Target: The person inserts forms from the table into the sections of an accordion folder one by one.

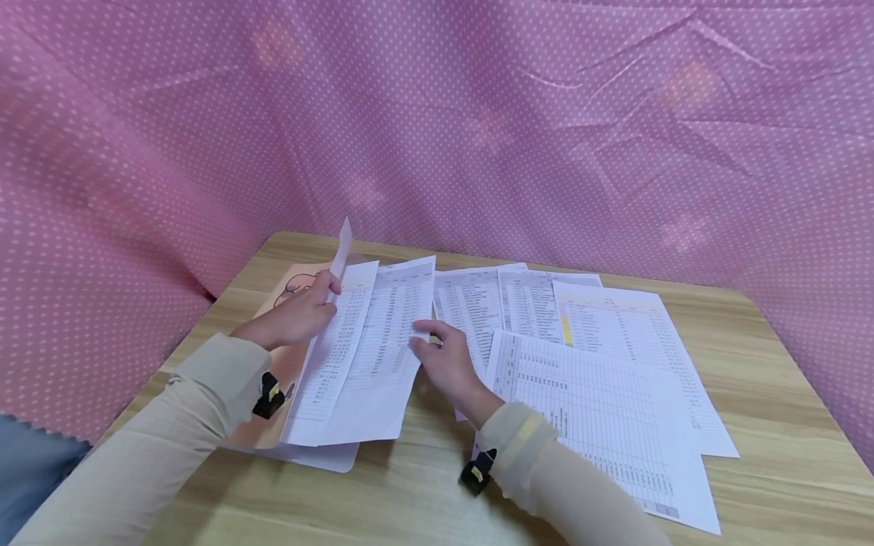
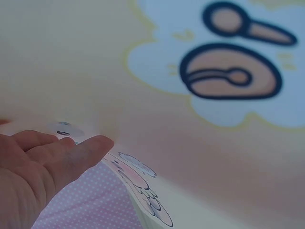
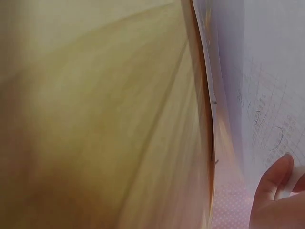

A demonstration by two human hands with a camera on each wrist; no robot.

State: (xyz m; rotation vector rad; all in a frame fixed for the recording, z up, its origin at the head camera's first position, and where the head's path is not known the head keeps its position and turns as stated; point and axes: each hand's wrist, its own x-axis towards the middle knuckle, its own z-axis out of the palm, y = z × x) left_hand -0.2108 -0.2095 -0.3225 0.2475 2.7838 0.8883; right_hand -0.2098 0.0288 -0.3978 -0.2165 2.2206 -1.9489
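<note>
A peach folder (image 1: pixel 293 371) with cartoon drawings lies at the left of the table, its cover lifted. My left hand (image 1: pixel 297 312) grips the raised cover near its edge; in the left wrist view that hand (image 2: pixel 43 160) is beside the printed cartoon side. Printed sheets (image 1: pixel 355 341) lean out of the folder on its right. My right hand (image 1: pixel 451 368) pinches the right edge of the outer sheet between thumb and forefinger. In the right wrist view the same hand (image 3: pixel 279 200) shows at the lower right by the paper (image 3: pixel 274 86); its other fingers are hidden.
Several loose printed sheets (image 1: pixel 587 409) overlap at the right of the wooden table (image 1: pixel 771 409), some under my right forearm. One sheet has a yellow strip (image 1: pixel 566 330). A pink dotted cloth (image 1: pixel 437 136) hangs behind the table and down its sides.
</note>
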